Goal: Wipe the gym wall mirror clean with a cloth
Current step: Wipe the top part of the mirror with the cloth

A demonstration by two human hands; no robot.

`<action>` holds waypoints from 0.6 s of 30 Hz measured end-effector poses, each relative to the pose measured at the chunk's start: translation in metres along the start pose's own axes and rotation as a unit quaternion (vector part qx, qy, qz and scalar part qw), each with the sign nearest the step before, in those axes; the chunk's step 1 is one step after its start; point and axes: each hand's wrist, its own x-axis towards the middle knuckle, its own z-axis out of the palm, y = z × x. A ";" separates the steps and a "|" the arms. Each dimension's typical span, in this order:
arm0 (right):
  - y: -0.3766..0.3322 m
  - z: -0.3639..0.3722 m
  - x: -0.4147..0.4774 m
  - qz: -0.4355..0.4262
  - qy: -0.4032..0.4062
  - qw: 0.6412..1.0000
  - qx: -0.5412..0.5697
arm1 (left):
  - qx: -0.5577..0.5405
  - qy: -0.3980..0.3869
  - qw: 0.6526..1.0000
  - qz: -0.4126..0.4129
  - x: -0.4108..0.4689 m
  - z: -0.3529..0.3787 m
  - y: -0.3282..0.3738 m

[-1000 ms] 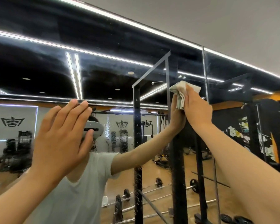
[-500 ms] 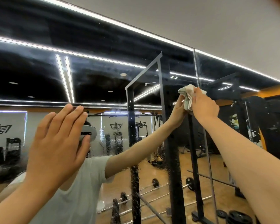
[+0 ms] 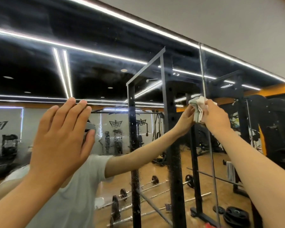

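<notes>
Low on the left of the mirror (image 3: 105, 71), the left hand (image 3: 61, 139) is raised flat before the glass, fingers (image 3: 67, 116) straight and close together, holding nothing; whether it touches the glass cannot be told. Higher right, at the seam (image 3: 202, 71) between two panes, the right hand (image 3: 216, 118) presses a crumpled white cloth (image 3: 198, 110) to the glass, gripping it. Reflected: a black rack (image 3: 132, 129) and barbells (image 3: 122, 194) on the floor.

The reflected wooden floor (image 3: 156, 171) bears barbells (image 3: 155, 179), loose weight plates (image 3: 235, 214) and a rack (image 3: 176, 162).
</notes>
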 end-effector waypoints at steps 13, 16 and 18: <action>-0.010 -0.007 -0.020 0.058 -0.036 0.996 0.060 | -0.005 -0.001 1.000 0.000 0.000 0.002 0.000; -0.030 -0.007 -0.026 0.045 -0.019 0.994 0.097 | -0.005 -0.004 1.000 -0.001 -0.001 0.002 0.001; -0.047 -0.007 -0.030 0.022 0.003 0.993 0.119 | -0.006 -0.007 1.000 0.000 -0.001 0.002 0.000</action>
